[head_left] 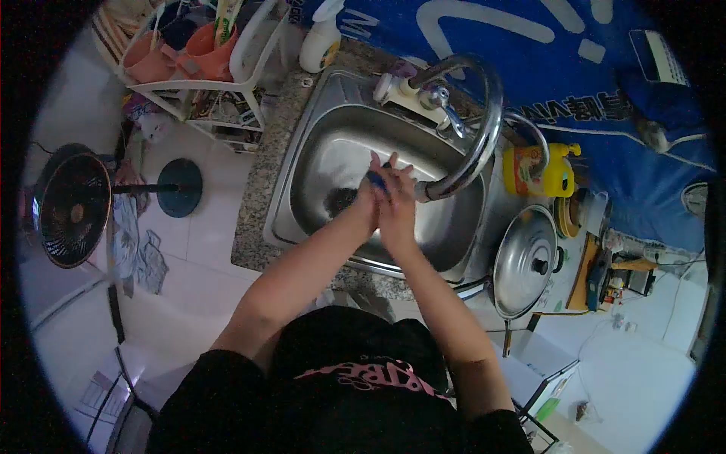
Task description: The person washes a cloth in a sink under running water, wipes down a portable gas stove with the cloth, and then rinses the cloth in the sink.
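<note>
My left hand and my right hand are pressed together over the steel sink basin, just left of the faucet spout's end. Between them shows a small dark blue thing; its kind is too covered to make out. My right fingers lie across it from one side, and my left hand is against it from the other. Some fingertips stick out past the top of the clasp. The curved metal faucet arches close beside my right hand. Whether water is running cannot be seen clearly.
Behind the basin stands a white spray bottle. To the right are a yellow jug and a lidded steel pan. A white rack with pink cups stands left, above a floor fan.
</note>
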`<state>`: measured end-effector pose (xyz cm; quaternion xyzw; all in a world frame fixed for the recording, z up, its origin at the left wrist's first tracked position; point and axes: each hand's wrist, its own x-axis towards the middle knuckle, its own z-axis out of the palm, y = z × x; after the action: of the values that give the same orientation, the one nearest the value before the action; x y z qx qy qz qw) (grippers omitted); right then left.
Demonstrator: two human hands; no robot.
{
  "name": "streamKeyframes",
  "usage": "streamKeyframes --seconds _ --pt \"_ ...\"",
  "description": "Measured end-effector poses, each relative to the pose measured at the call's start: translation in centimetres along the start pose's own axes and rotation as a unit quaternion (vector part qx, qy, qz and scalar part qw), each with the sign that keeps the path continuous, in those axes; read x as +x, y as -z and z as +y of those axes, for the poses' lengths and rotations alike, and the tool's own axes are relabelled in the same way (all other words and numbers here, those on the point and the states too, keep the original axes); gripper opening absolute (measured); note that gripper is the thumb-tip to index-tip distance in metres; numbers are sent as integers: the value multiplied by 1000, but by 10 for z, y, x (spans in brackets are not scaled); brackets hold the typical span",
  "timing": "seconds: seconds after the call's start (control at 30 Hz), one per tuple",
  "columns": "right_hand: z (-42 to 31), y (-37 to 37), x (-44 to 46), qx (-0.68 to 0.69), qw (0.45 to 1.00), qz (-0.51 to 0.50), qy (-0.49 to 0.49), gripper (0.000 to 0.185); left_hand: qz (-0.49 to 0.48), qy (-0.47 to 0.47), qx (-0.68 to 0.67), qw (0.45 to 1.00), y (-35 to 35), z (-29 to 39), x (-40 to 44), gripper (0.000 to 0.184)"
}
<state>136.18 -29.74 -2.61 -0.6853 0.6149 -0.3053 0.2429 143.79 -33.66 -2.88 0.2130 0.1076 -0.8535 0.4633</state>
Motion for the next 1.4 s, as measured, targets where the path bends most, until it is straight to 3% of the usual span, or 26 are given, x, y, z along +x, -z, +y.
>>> streamKeyframes --seconds 0.03,0.07,0.1,0.17,0.33,0.4,0.5,0.53,0.67,0.7,0.73,0.77,0.8,0.83,0.87,0.9,0.97,1.0,1.03,1.1,1.13,1.23,1.27,1.33,1.37,1.4 --pt "5 -1 1 67 994 -16 -87 35 46 9 -3 999 -23 0 -15 32" --pt "15 -4 12 -43 986 134 87 26 93 18 -5 995 -34 -2 -22 22" --pt "13 0 16 -43 986 134 84 26 95 21 -4 995 -18 -11 -14 22" --pt "7 12 27 41 983 21 -179 27 63 99 90 989 35 -37 19 55" --pt "35 4 29 48 991 42 -119 29 34 87 97 991 64 -50 39 51" --pt "21 11 30 238 928 9 -286 31 -8 91 41 995 72 -47 49 45" --pt "43 1 24 206 956 -6 -209 32 -21 71 -64 995 73 -30 48 39" --pt "46 6 25 156 985 39 -59 30 -38 79 -76 993 42 -17 22 27" --pt "57 41 24 74 990 67 -102 27 -24 27 110 993 63 0 20 30" --pt "55 42 18 269 933 94 -219 27 -23 27 110 993 57 7 16 30" --pt "51 42 11 449 825 116 -324 26 6 5 87 996 51 14 13 31" --pt "46 42 4 448 825 116 -324 26 35 -16 64 997 48 21 13 33" --pt "35 40 -3 528 783 95 -313 27 97 13 28 995 68 24 33 31" --pt "29 37 -7 604 735 73 -300 27 98 14 27 995 75 27 31 31" --pt "29 36 -8 616 723 30 -311 27 24 50 -11 998 83 31 30 31" --pt "25 31 -7 616 723 31 -311 27 -51 86 -49 994 85 33 29 32" --pt "18 20 -4 317 914 -12 -254 43 -25 13 86 996 50 11 14 33" --pt "19 23 -1 317 914 -7 -254 43 -2 -33 222 975 37 5 7 35" --pt "21 30 1 271 930 -13 -247 38 -4 -30 224 974 33 5 4 35" --pt "29 47 5 175 956 -28 -234 28 40 -92 404 909 34 10 -2 32" --pt "44 47 7 147 974 6 -173 13 24 -52 475 878 38 22 0 31" --pt "43 59 5 264 921 -64 -280 15 122 -88 352 924 40 22 7 37" --pt "38 57 5 264 921 -64 -280 15 181 -93 372 906 53 22 19 42" --pt "23 40 5 387 861 160 -288 18 177 -38 283 942 48 22 14 40" --pt "25 32 2 388 861 160 -287 18 171 17 191 966 45 20 10 38" --pt "30 21 -3 209 947 82 -232 21 130 72 152 977 43 15 2 37"
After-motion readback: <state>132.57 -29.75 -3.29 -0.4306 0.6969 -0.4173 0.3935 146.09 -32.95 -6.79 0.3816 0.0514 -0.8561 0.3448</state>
